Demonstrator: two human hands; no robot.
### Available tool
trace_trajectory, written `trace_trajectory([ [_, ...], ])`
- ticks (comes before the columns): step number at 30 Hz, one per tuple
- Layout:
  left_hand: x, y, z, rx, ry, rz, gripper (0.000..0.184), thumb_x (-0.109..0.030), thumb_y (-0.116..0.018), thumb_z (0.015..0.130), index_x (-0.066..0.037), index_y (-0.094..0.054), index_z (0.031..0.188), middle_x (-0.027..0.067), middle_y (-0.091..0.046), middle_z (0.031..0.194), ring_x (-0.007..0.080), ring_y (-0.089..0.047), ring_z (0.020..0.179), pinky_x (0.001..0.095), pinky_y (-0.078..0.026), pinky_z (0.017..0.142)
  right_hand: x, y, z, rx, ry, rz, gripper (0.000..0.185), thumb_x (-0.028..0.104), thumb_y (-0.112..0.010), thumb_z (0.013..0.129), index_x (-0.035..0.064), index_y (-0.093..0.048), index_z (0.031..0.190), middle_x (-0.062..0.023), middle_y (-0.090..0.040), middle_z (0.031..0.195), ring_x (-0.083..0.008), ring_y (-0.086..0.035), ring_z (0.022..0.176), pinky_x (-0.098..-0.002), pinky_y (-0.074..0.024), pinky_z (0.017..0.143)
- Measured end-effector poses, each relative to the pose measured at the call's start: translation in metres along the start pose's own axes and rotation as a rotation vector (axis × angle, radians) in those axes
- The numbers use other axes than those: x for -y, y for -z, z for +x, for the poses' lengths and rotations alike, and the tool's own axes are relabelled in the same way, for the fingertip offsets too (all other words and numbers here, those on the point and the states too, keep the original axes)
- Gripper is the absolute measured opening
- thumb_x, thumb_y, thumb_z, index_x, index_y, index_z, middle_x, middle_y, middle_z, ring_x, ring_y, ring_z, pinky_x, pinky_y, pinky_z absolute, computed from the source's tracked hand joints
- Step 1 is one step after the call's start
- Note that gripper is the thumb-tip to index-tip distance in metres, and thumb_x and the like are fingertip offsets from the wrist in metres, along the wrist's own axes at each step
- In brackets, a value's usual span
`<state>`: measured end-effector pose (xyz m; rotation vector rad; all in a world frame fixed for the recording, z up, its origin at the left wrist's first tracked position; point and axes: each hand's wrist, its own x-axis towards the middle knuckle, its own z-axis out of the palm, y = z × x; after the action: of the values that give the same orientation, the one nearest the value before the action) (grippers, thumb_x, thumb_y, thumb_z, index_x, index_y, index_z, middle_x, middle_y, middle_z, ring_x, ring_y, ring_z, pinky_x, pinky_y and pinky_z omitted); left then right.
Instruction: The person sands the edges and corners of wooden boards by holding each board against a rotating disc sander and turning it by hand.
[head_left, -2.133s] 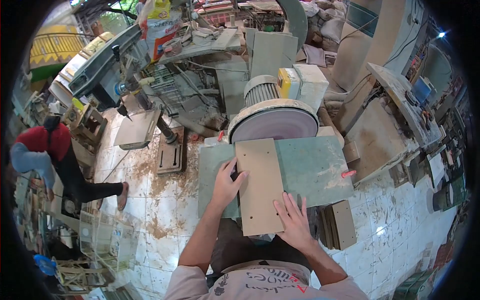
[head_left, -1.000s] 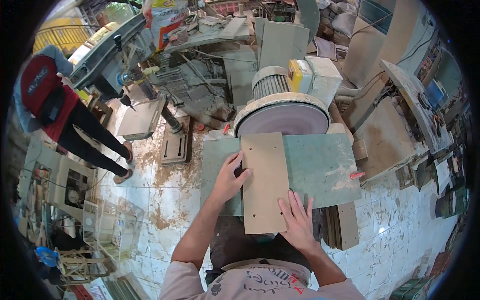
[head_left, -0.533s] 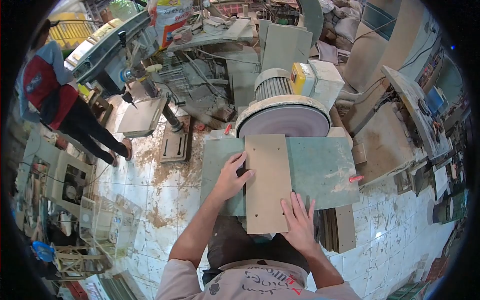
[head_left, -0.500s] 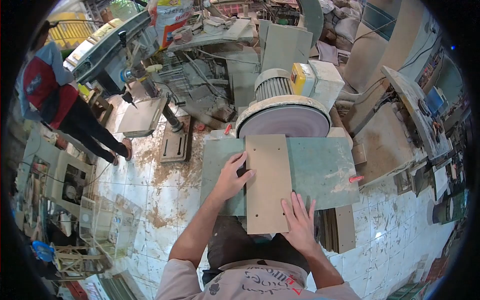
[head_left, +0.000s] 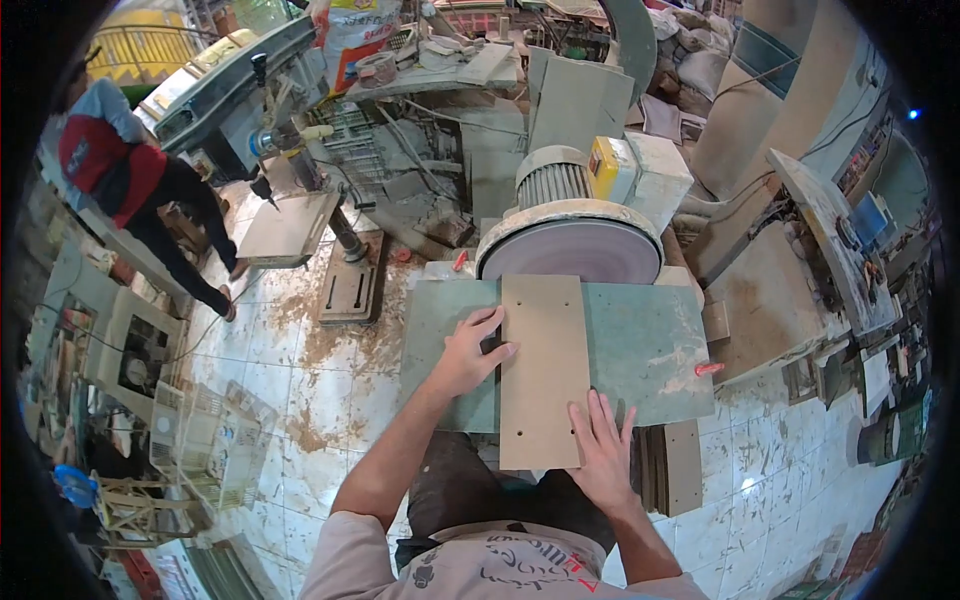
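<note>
A tan rectangular board [head_left: 545, 370] with small holes near its corners lies on a green work table [head_left: 640, 340]. Its far end meets the face of a large disc sander [head_left: 570, 250], and its near end overhangs the table. At the board's left edge, my left hand [head_left: 468, 352] presses with thumb and forefinger spread. My right hand [head_left: 603, 450] bears on the lower right edge, fingers stretched forward along it. Between them the two hands hold the board. The disc looks smooth and blurred.
A person [head_left: 130, 170] in a red and dark top stands at left by a drill press [head_left: 262, 165]. Red clamps [head_left: 709, 369] sit at the table's sides. More boards [head_left: 672, 468] stand below right. Shavings litter the tiled floor [head_left: 320, 420].
The view has shifted slightly. The board sits a little farther right on the table, with both hands still on it. The person at left has changed stance, legs farther apart.
</note>
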<state>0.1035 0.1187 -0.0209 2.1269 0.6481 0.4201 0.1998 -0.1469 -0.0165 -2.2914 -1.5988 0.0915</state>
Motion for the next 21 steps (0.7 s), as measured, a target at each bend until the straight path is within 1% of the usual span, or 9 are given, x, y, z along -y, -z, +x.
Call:
trace_trajectory([
  [2,0.004,-0.002,0.001,-0.006,-0.004,0.013,0.064,-0.027,-0.069,0.084,0.000,-0.045,0.137,0.0167,-0.045,0.139,0.0303,-0.042,0.129,0.0372,-0.033,0.107,0.000,0.001,0.000,-0.007,-0.001,0.000,0.082,0.032,-0.077,0.070,0.0073,-0.042,0.139,-0.0231,-0.030,0.148,-0.0357,-0.028,0.139,-0.0674,-0.0060,0.109],
  [4,0.011,-0.005,0.004,0.037,-0.009,-0.003,0.068,-0.036,-0.067,0.084,-0.012,-0.042,0.142,0.0100,-0.039,0.144,0.0332,-0.038,0.128,0.0557,-0.026,0.105,0.000,0.003,0.000,-0.014,-0.002,0.000,0.082,0.032,-0.078,0.070,0.0073,-0.041,0.139,-0.0230,-0.030,0.148,-0.0359,-0.028,0.139,-0.0674,-0.0058,0.109],
  [8,0.009,-0.007,0.004,0.026,-0.007,0.019,0.068,-0.037,-0.067,0.083,-0.014,-0.043,0.142,0.0086,-0.040,0.144,0.0324,-0.038,0.128,0.0568,-0.025,0.105,-0.001,0.005,-0.001,0.001,-0.014,-0.005,0.084,0.029,-0.078,0.069,0.0072,-0.040,0.140,-0.0227,-0.031,0.147,-0.0362,-0.029,0.139,-0.0671,-0.0051,0.109],
  [10,-0.002,-0.003,0.002,0.054,0.054,0.059,0.068,-0.038,-0.068,0.083,-0.016,-0.043,0.142,0.0081,-0.040,0.144,0.0322,-0.037,0.128,0.0563,-0.024,0.105,-0.002,0.004,-0.002,0.004,-0.016,-0.008,0.084,0.029,-0.078,0.069,0.0073,-0.040,0.140,-0.0225,-0.031,0.148,-0.0362,-0.029,0.139,-0.0669,-0.0049,0.109],
  [13,-0.005,-0.003,0.004,0.074,0.070,0.084,0.067,-0.039,-0.068,0.083,-0.017,-0.044,0.142,0.0079,-0.041,0.144,0.0323,-0.036,0.129,0.0553,-0.024,0.105,-0.004,0.005,-0.003,-0.005,-0.016,-0.030,0.086,0.027,-0.079,0.067,0.0074,-0.039,0.141,-0.0220,-0.031,0.148,-0.0359,-0.028,0.139,-0.0664,-0.0043,0.110],
  [15,-0.006,-0.004,0.005,0.077,0.070,0.095,0.067,-0.039,-0.068,0.083,-0.018,-0.044,0.142,0.0077,-0.041,0.144,0.0323,-0.036,0.130,0.0549,-0.023,0.105,-0.004,0.006,-0.004,-0.010,-0.034,-0.044,0.089,0.026,-0.081,0.066,0.0074,-0.038,0.142,-0.0194,-0.030,0.149,-0.0350,-0.028,0.139,-0.0650,-0.0064,0.111],
  [19,-0.006,-0.006,0.007,0.086,0.077,0.127,0.067,-0.039,-0.068,0.082,-0.018,-0.044,0.141,0.0075,-0.040,0.145,0.0323,-0.034,0.131,0.0541,-0.022,0.106,-0.005,0.006,-0.005,-0.002,-0.032,-0.070,0.087,0.026,-0.080,0.068,0.0075,-0.038,0.142,-0.0190,-0.031,0.148,-0.0348,-0.028,0.139,-0.0648,-0.0065,0.111],
  [21,-0.008,-0.005,0.007,0.094,0.077,0.128,0.067,-0.040,-0.068,0.082,-0.018,-0.044,0.141,0.0073,-0.040,0.145,0.0322,-0.034,0.132,0.0538,-0.021,0.106,-0.006,0.005,-0.006,0.002,-0.034,-0.091,0.088,0.022,-0.079,0.068,0.0079,-0.036,0.143,-0.0193,-0.030,0.149,-0.0340,-0.028,0.140,-0.0648,-0.0065,0.111],
])
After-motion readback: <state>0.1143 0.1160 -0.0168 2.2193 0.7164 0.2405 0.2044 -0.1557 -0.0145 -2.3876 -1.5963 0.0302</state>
